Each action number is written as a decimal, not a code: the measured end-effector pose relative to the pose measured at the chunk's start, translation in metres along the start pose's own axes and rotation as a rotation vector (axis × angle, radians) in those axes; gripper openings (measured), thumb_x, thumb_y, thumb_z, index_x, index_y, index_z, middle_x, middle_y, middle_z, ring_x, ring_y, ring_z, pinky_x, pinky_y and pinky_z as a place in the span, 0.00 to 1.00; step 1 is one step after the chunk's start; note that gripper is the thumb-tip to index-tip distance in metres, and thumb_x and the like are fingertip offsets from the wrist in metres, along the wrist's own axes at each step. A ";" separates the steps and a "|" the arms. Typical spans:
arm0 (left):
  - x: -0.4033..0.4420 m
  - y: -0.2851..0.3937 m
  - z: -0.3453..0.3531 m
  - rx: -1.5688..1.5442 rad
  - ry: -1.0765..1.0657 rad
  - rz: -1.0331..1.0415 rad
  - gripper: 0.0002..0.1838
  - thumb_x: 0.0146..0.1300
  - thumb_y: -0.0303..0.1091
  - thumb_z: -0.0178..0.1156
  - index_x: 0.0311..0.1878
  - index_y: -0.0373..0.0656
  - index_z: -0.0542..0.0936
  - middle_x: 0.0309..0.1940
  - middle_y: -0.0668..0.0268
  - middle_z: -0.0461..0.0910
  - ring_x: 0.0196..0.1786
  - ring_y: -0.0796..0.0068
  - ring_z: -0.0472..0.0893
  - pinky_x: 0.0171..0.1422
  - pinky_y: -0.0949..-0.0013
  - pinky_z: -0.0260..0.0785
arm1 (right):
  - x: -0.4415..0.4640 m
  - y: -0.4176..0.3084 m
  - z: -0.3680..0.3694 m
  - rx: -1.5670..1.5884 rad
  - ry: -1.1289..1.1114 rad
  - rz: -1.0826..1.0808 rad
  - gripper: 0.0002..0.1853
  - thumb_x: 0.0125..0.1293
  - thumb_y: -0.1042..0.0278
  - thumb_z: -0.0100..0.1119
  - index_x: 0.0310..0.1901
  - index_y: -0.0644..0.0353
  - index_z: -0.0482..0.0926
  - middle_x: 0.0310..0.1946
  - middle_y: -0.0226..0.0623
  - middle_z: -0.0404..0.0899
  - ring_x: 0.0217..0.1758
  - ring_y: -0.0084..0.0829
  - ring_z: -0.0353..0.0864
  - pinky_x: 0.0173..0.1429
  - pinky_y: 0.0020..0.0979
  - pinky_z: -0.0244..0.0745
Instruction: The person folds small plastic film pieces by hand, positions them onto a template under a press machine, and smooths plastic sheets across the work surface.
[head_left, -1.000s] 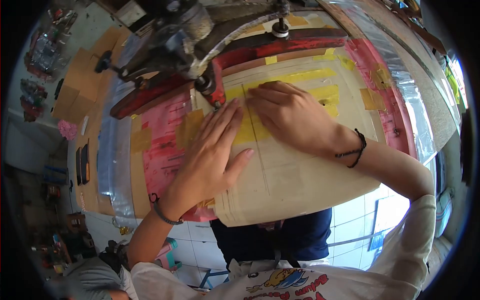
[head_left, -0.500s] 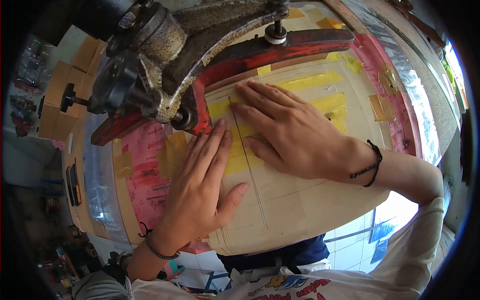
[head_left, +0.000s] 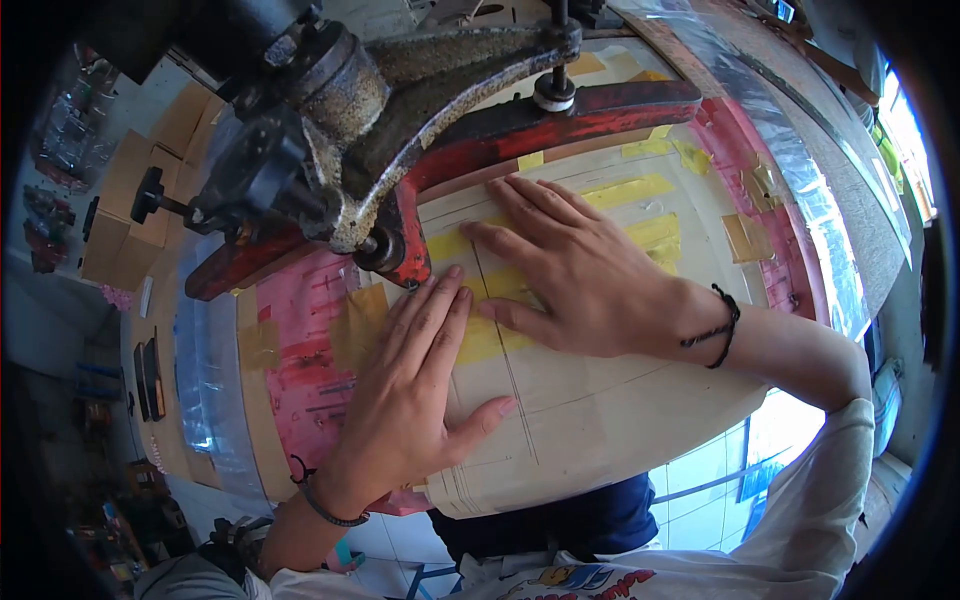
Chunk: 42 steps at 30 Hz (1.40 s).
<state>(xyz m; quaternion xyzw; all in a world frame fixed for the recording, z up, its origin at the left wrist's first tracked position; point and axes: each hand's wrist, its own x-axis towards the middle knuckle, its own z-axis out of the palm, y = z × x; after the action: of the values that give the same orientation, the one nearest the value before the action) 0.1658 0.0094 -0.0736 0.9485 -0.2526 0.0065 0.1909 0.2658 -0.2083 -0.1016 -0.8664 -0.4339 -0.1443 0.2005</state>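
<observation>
A large beige sheet (head_left: 590, 420) with thin ruled lines and strips of yellow tape (head_left: 652, 240) lies under both of my hands. My left hand (head_left: 405, 385) rests on its left part, fingers stretched out and fingertips close to the lower end of a red metal bar (head_left: 620, 105). Flat on the sheet to the right, my right hand (head_left: 585, 270) has its fingers extended and its thumb apart, with the fingertips near the sheet's far edge. Neither hand grips anything. The red bar hangs from a worn metal machine arm (head_left: 340, 85) above the far side.
Pink-red surfaces (head_left: 300, 400) with brown tape show on both sides of the sheet. A cardboard box (head_left: 125, 225) stands at the left, and a black knob (head_left: 150, 195) juts from the machine. Clear plastic (head_left: 210, 400) covers the left edge. White floor tiles (head_left: 690, 480) show below.
The whole view has shifted slightly, with the machine and sheet appearing a little lower. Both hands stay flat on the sheet, with little visible movement over it.
</observation>
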 end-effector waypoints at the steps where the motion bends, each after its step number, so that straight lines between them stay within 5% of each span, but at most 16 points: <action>1: 0.000 0.001 0.000 0.003 -0.005 -0.007 0.46 0.66 0.51 0.67 0.74 0.24 0.64 0.78 0.39 0.59 0.78 0.37 0.62 0.83 0.44 0.54 | -0.003 -0.004 -0.002 -0.025 -0.013 -0.022 0.30 0.73 0.49 0.55 0.64 0.69 0.77 0.69 0.64 0.71 0.79 0.55 0.65 0.82 0.49 0.58; 7: 0.000 -0.003 0.002 0.011 0.014 -0.005 0.44 0.67 0.51 0.66 0.74 0.24 0.66 0.78 0.41 0.60 0.77 0.36 0.64 0.81 0.44 0.57 | -0.020 -0.027 -0.011 0.054 0.003 -0.178 0.23 0.72 0.64 0.56 0.57 0.79 0.79 0.61 0.63 0.79 0.70 0.53 0.77 0.76 0.46 0.71; 13: -0.003 -0.006 0.005 0.018 0.053 0.018 0.42 0.65 0.53 0.67 0.70 0.26 0.72 0.74 0.42 0.66 0.74 0.39 0.67 0.78 0.44 0.61 | -0.015 -0.022 -0.003 0.054 0.048 -0.138 0.23 0.73 0.65 0.55 0.59 0.79 0.79 0.62 0.62 0.79 0.70 0.53 0.77 0.76 0.45 0.71; 28: 0.001 -0.003 0.003 0.016 -0.006 -0.018 0.52 0.58 0.56 0.72 0.75 0.27 0.67 0.79 0.41 0.61 0.81 0.39 0.60 0.83 0.46 0.54 | -0.011 -0.010 0.002 0.105 0.039 -0.128 0.23 0.73 0.66 0.55 0.61 0.77 0.78 0.65 0.59 0.77 0.73 0.51 0.74 0.78 0.44 0.69; 31: 0.000 -0.004 0.002 -0.002 -0.012 -0.017 0.51 0.60 0.57 0.70 0.76 0.27 0.66 0.79 0.41 0.60 0.81 0.39 0.59 0.84 0.46 0.53 | -0.011 -0.011 0.001 0.074 0.009 -0.085 0.21 0.73 0.65 0.60 0.63 0.67 0.79 0.69 0.49 0.77 0.76 0.45 0.72 0.80 0.43 0.68; 37: 0.000 -0.004 0.001 0.020 -0.024 -0.004 0.45 0.69 0.54 0.63 0.75 0.25 0.65 0.79 0.39 0.58 0.79 0.36 0.61 0.82 0.42 0.53 | -0.008 -0.009 0.001 0.067 0.033 -0.143 0.24 0.68 0.70 0.55 0.61 0.78 0.78 0.65 0.58 0.77 0.73 0.50 0.74 0.79 0.42 0.69; 42: 0.001 -0.003 0.000 0.026 -0.045 -0.008 0.42 0.73 0.52 0.57 0.76 0.25 0.63 0.80 0.39 0.57 0.80 0.36 0.59 0.84 0.42 0.50 | -0.008 -0.008 0.002 0.068 0.040 -0.138 0.25 0.65 0.71 0.55 0.62 0.77 0.78 0.65 0.58 0.77 0.73 0.50 0.74 0.79 0.42 0.68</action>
<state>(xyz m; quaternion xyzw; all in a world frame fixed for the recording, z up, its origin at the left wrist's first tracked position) 0.1682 0.0111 -0.0744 0.9519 -0.2529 -0.0124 0.1726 0.2545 -0.2085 -0.1048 -0.8241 -0.4931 -0.1605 0.2279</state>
